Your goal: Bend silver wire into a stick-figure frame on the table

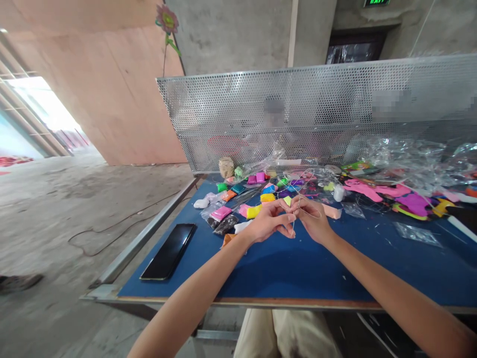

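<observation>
Wire [294,227], pinched between left hand [266,222], right hand [313,222]

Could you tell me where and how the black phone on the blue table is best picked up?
The phone lies flat, screen up, with bare table along both long edges. Probably pinch those edges from above, coming in with the left hand, which is nearer.

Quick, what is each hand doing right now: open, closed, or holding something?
Left hand: fingers pinched shut on a thin wire.
Right hand: pinched shut on the same thin wire, meeting the other hand above the blue table.
</observation>
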The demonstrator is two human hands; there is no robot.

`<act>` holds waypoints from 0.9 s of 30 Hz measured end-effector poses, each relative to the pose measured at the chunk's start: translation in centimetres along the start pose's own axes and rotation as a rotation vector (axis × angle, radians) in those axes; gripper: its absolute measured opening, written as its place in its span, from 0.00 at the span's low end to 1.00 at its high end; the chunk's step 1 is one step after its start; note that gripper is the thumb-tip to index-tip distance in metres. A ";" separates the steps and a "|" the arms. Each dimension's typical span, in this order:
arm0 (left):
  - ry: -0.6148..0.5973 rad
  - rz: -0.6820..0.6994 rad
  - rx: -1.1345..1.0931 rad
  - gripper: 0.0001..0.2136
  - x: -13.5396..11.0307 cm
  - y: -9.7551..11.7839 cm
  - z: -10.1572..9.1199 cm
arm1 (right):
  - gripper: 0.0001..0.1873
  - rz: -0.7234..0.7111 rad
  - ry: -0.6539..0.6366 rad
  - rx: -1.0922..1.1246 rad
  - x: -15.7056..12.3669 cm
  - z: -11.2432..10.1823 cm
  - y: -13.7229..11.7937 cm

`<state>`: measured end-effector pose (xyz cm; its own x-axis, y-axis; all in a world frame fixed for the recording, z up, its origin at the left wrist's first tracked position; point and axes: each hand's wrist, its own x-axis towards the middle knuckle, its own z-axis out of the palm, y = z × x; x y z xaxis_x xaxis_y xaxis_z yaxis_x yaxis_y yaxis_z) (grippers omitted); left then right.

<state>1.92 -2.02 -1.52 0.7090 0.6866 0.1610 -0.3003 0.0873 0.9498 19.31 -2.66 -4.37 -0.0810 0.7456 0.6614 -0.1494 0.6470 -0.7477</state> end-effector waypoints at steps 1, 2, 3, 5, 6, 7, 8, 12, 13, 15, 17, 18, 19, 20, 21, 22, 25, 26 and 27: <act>-0.011 -0.005 -0.009 0.18 0.0 0.0 -0.1 | 0.04 -0.005 0.002 0.001 0.0 0.1 0.0; -0.019 -0.006 -0.012 0.18 0.0 -0.1 -0.1 | 0.04 -0.007 0.005 0.004 0.0 0.1 0.0; -0.022 -0.004 -0.008 0.18 0.0 -0.1 -0.1 | 0.04 -0.005 0.008 0.011 0.0 0.2 0.1; -0.011 0.009 0.022 0.18 0.0 0.0 -0.1 | 0.05 0.013 0.014 0.039 -0.1 0.3 0.1; -0.002 0.018 0.046 0.17 0.0 0.0 -0.1 | 0.05 0.032 0.010 0.065 -0.1 0.3 0.1; 0.008 0.030 0.074 0.17 0.0 0.0 0.0 | 0.06 0.060 -0.001 0.099 0.0 0.3 0.1; 0.019 0.044 0.103 0.17 0.1 0.1 0.0 | 0.07 0.093 -0.018 0.138 0.0 0.2 0.1; 0.084 0.111 0.191 0.17 0.5 0.2 -0.4 | 0.08 0.205 -0.101 0.228 0.5 -0.6 0.0; 0.105 0.135 0.204 0.17 0.6 0.3 -0.6 | 0.08 0.211 -0.112 0.231 0.7 -0.9 0.0; 0.148 0.190 0.220 0.17 0.9 0.2 -1.0 | 0.09 0.213 -0.132 0.239 0.9 -1.5 0.0; 0.177 0.219 0.214 0.17 1.1 0.1 -1.4 | 0.11 0.225 -0.154 0.256 1.0 -1.8 0.1; 0.172 0.207 0.194 0.17 1.1 0.0 -1.5 | 0.12 0.236 -0.165 0.255 1.1 -1.9 0.2; 0.152 0.179 0.163 0.17 1.1 -0.1 -1.5 | 0.12 0.246 -0.174 0.242 1.0 -1.9 0.3; 0.123 0.143 0.128 0.17 1.0 -0.2 -1.5 | 0.13 0.248 -0.178 0.213 1.0 -1.9 0.3; 0.091 0.103 0.099 0.18 0.9 -0.3 -1.4 | 0.12 0.242 -0.175 0.170 1.0 -1.9 0.4; 0.064 0.066 0.083 0.19 0.8 -0.4 -1.4 | 0.12 0.230 -0.166 0.120 1.0 -1.9 0.4; 0.039 -0.016 0.116 0.23 0.6 -0.6 -1.1 | 0.11 0.192 -0.134 -0.020 1.0 -1.9 0.4; 0.045 -0.030 0.129 0.23 0.6 -0.7 -1.1 | 0.11 0.191 -0.128 -0.055 1.1 -2.0 0.4; 0.058 -0.037 0.134 0.24 0.6 -0.7 -1.1 | 0.11 0.196 -0.124 -0.086 1.1 -2.1 0.4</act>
<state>1.87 -0.89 -2.42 0.6785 0.7258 0.1135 -0.1845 0.0188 0.9826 21.20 -1.24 -4.04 -0.2213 0.8364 0.5014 -0.0349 0.5070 -0.8612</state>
